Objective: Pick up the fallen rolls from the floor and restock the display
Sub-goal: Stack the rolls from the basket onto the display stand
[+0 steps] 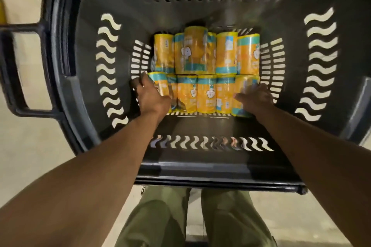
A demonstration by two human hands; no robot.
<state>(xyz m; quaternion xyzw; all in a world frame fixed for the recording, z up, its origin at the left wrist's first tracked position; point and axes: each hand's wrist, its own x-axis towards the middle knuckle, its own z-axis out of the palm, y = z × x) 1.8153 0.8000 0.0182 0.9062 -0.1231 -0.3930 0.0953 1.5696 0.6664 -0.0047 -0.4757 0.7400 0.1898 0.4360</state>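
Squeezing the near row of glossy film-wrapped yellow-and-teal cylindrical rolls (pixel 206 94) at centre frame, in the dark slotted plastic basket (pixel 319 94), could let the slick middle ones pop out. The left hand (pixel 150 96) curls round the left end roll; the right hand (pixel 256 99) rests on the right end, grip blurred.

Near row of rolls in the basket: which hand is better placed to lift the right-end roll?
Right, probably. The right hand lies on the right-end roll, beside the right wall of the basket; the left hand grips the left-end roll, across the row.
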